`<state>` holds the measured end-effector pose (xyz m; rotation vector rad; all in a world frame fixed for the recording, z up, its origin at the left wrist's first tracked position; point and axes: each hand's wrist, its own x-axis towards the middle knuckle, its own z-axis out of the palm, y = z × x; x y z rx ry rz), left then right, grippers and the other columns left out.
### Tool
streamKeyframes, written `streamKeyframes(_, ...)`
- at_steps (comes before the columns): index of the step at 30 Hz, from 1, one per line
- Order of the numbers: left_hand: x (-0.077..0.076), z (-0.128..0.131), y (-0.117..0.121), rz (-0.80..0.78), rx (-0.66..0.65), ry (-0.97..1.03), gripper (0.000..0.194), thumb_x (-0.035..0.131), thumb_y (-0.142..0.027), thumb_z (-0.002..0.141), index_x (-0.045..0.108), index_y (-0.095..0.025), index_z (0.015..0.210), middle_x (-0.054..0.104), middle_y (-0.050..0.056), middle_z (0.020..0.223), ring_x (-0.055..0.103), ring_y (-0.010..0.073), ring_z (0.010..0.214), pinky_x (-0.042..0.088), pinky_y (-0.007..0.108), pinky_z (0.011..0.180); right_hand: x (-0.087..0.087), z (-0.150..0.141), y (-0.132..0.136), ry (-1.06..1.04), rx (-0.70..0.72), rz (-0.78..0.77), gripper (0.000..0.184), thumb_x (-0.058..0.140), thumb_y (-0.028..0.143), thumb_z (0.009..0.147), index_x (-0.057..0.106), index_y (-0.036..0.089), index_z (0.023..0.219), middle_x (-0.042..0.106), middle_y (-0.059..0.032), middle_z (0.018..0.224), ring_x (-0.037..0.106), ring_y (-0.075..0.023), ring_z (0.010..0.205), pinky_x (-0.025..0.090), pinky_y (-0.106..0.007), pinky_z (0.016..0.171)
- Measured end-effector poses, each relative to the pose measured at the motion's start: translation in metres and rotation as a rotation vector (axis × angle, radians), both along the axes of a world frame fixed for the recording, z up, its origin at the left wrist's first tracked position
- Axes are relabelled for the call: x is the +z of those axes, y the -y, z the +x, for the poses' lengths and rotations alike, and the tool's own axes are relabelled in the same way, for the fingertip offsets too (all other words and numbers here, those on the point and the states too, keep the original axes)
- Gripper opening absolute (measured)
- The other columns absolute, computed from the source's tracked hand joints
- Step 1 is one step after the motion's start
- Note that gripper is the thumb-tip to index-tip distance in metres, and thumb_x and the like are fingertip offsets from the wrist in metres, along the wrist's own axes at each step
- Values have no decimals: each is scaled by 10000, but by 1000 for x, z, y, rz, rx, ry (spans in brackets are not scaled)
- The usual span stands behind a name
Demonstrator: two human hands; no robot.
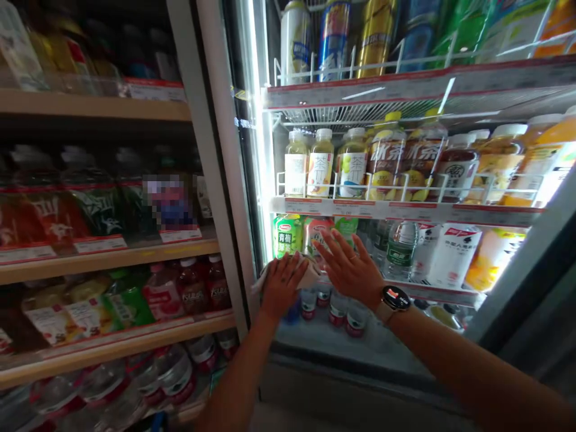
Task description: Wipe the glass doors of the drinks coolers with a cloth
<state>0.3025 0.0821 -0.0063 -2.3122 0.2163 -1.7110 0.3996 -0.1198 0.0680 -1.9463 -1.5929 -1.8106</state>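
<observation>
My left hand [282, 285] presses a white cloth [308, 275] flat against the glass door of a drinks cooler [382, 345], with the cloth's edges showing on both sides of the hand. To its right, my right hand [348, 268] rests open on the same glass, fingers spread, holding nothing. A smartwatch [396, 298] sits on my right wrist. Behind the glass, green-labelled drink bottles [287, 235] and water bottles [401, 251] stand close to both hands.
A lit wire shelf of bottled teas [320, 164] and a rack of cans [333, 39] stand higher in the cooler. A pale door frame [211, 120] runs upward at the left, beside wooden shelves of bottled drinks [103, 261].
</observation>
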Motion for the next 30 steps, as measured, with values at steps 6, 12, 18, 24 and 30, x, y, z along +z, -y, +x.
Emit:
streamKeyframes(6, 21, -8, -7, -329, 104, 267, 599, 393, -281, 970, 210, -196, 1534, 188, 95, 1600, 62, 270, 1496, 109, 475, 1220, -7, -4, -6, -59, -14, 30, 654, 454, 253, 952, 185, 159, 1541, 362, -115, 1542, 235, -231, 1473, 76, -476, 1215)
streamKeyframes(12, -1, 4, -7, -188, 56, 176, 638, 387, -192, 946, 161, -202, 1542, 226, 114, 1590, 167, 270, 1483, 264, 463, 1176, -30, -19, -32, -172, -61, 242, 641, 418, 270, 965, 170, 138, 1541, 378, -131, 1530, 170, -257, 1491, 36, -535, 1203)
streamKeyframes(18, -7, 3, -9, -10, 43, 62, 602, 416, -136, 910, 342, -291, 1487, 413, 48, 1520, 296, 224, 1450, 287, 413, 1167, -36, -16, -35, -155, -60, 260, 623, 398, 280, 970, 188, 140, 1539, 408, -139, 1513, 194, -253, 1485, 59, -531, 1200)
streamKeyframes(24, 4, 3, -20, -429, 157, 263, 647, 409, -197, 935, 178, -221, 1539, 171, 105, 1610, 120, 298, 1492, 228, 528, 1182, -34, -19, -35, -159, -77, 274, 628, 417, 280, 965, 196, 152, 1539, 425, -131, 1504, 246, -250, 1468, 75, -519, 1200)
streamKeyframes(30, -14, 12, 14, -205, 52, 58, 629, 409, -191, 929, 224, -222, 1530, 319, 95, 1562, 210, 265, 1477, 233, 476, 1189, -35, -17, -33, -175, -76, 262, 640, 428, 280, 960, 188, 158, 1541, 399, -134, 1521, 238, -253, 1471, 64, -519, 1200)
